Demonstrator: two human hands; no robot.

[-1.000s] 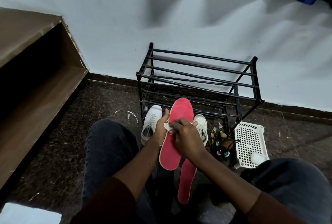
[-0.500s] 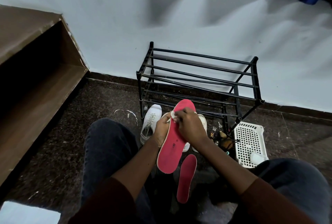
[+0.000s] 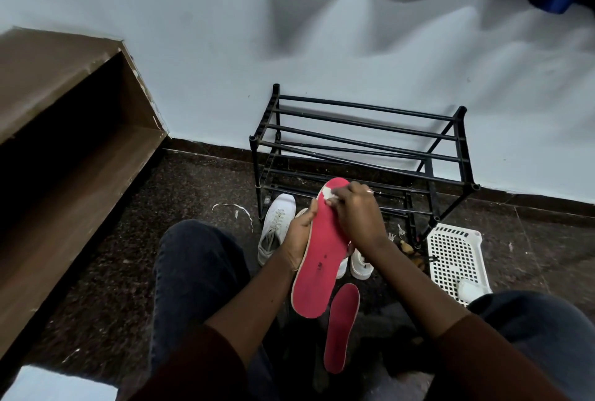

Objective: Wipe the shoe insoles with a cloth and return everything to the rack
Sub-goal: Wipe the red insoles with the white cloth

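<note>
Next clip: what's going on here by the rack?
A seated person is wiping a red insole. The left hand grips its edge while the right hand holds a small white cloth against its toe end. A second insole lies on the floor between the legs, and two white shoes stand on the floor before the black rack.

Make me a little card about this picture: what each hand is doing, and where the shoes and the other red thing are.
left hand: holds the red insole by its left edge
right hand: presses a white cloth on the insole's toe end
second insole: lies on the floor between the person's knees
white shoes: on the floor in front of the black rack
white basket: on the floor, right of the rack
</note>
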